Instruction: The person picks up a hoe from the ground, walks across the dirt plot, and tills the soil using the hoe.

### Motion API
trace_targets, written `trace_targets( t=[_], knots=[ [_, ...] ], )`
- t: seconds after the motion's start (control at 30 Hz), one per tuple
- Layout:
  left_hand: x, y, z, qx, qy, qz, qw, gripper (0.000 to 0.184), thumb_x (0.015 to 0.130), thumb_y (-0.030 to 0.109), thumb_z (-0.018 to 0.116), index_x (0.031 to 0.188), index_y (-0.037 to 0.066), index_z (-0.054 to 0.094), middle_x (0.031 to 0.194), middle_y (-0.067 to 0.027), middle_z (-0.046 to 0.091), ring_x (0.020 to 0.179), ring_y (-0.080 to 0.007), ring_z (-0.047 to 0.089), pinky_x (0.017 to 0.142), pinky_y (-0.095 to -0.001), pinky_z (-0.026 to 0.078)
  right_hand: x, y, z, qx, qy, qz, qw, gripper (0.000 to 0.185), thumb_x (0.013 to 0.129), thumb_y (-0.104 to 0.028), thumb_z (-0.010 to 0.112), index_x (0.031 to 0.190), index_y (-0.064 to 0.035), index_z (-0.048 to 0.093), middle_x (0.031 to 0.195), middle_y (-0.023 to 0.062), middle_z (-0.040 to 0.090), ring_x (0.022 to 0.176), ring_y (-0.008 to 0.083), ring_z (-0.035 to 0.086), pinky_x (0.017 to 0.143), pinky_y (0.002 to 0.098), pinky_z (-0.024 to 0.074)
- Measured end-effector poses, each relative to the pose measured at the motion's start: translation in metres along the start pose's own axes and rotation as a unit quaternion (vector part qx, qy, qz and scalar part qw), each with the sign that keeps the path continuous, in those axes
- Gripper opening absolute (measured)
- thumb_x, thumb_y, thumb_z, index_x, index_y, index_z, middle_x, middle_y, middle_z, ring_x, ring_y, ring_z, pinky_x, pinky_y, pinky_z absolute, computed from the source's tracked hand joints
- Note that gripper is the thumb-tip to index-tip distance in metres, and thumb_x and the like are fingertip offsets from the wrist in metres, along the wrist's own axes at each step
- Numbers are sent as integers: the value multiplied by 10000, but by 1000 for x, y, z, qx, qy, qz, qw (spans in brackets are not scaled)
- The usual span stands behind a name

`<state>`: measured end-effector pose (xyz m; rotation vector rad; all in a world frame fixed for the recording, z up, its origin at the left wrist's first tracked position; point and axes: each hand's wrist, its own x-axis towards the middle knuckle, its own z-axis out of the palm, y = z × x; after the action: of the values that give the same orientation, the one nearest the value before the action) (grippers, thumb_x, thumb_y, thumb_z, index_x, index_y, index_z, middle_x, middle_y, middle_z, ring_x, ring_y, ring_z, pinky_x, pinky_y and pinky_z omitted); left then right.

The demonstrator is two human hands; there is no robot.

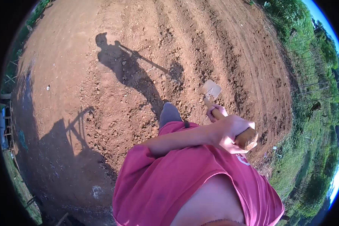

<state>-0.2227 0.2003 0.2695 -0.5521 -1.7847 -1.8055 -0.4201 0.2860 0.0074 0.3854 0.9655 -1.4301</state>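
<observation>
My left hand [233,133] is closed around the thick butt end of a hoe's wooden handle [246,138], with its forearm crossing in front of my pink shirt. Farther down the same handle, my right hand [217,112] has its fingers wrapped round the wood; its arm is mostly hidden. The flat, light metal blade [211,89] of the hoe lies at the far end of the handle, at the loose brown soil [192,101]. Whether its edge is sunk in the soil cannot be made out.
One grey trouser leg [170,114] shows left of the hoe. Furrows [214,49] run away ahead, and clods lie around the leg. A person's shadow with a long tool [128,67] falls ahead-left. Green plants [312,113] border the right side; a structure [6,126] stands far left.
</observation>
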Motion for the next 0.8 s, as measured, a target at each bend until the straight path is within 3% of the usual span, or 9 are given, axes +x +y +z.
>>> trace_targets(
  t=[0.13,0.2,0.23,0.33,0.37,0.47,0.53,0.7,0.8],
  knots=[
    [83,11,-58,-14,-113,28,993,342,810,124,716,1064,16,514,866,-127,582,797,-318,629,712,-401,493,-18,-81,57,302,46,107,946,324,914,-47,527,1182,92,410,886,133,520,726,154,576,589,212,537],
    [109,14,-68,-22,-122,64,990,353,823,139,720,1082,12,517,921,-141,583,852,-322,629,738,-410,491,-35,-105,83,295,-1,68,953,355,889,-59,534,1147,118,365,880,133,498,745,159,572,608,223,579],
    [117,21,-80,-2,-172,27,985,506,822,166,736,1222,-8,480,1095,-179,564,1036,-334,589,851,-423,472,-39,-121,90,312,-6,67,948,336,888,-55,533,1127,112,367,878,125,498,753,160,572,612,232,582],
    [132,12,-107,5,-77,158,984,678,817,172,753,1360,-12,392,1220,-195,525,1151,-335,526,942,-418,433,-49,-157,128,373,-55,64,924,293,895,-46,524,1091,109,370,860,108,504,743,159,572,616,247,586],
    [132,2,-125,1,-111,95,989,795,808,185,770,1438,3,320,1298,-188,487,1226,-317,466,1021,-410,380,-52,-171,141,369,-37,78,925,239,906,-56,519,1063,96,421,855,110,524,734,154,572,622,253,580],
    [125,-49,-183,-52,-39,-74,995,643,852,120,749,1392,24,413,1230,-108,581,1079,-205,614,884,-330,504,-17,-194,115,110,-78,-203,970,160,913,-61,510,990,78,494,870,113,550,767,181,574,651,289,569],
    [118,-91,-224,-20,29,-110,993,484,898,92,695,1327,19,481,1163,-117,643,1039,-206,657,894,-336,538,-12,-209,146,370,-206,-72,903,250,906,-64,515,1040,139,458,872,110,552,793,205,567,670,315,568],
    [77,-214,-311,40,174,-302,937,337,935,138,661,1242,33,568,1094,-86,675,1014,-172,651,905,-314,514,51,-273,163,363,-150,56,918,562,875,-72,553,1225,222,227,946,152,488,794,207,561,647,287,581],
    [57,-273,-354,69,263,-377,885,333,929,147,667,1227,29,580,1129,-83,671,1026,-167,644,911,-295,501,111,-316,160,345,-146,91,923,566,876,-82,544,1225,225,221,956,158,479,811,208,557,659,297,584]
  ],
)
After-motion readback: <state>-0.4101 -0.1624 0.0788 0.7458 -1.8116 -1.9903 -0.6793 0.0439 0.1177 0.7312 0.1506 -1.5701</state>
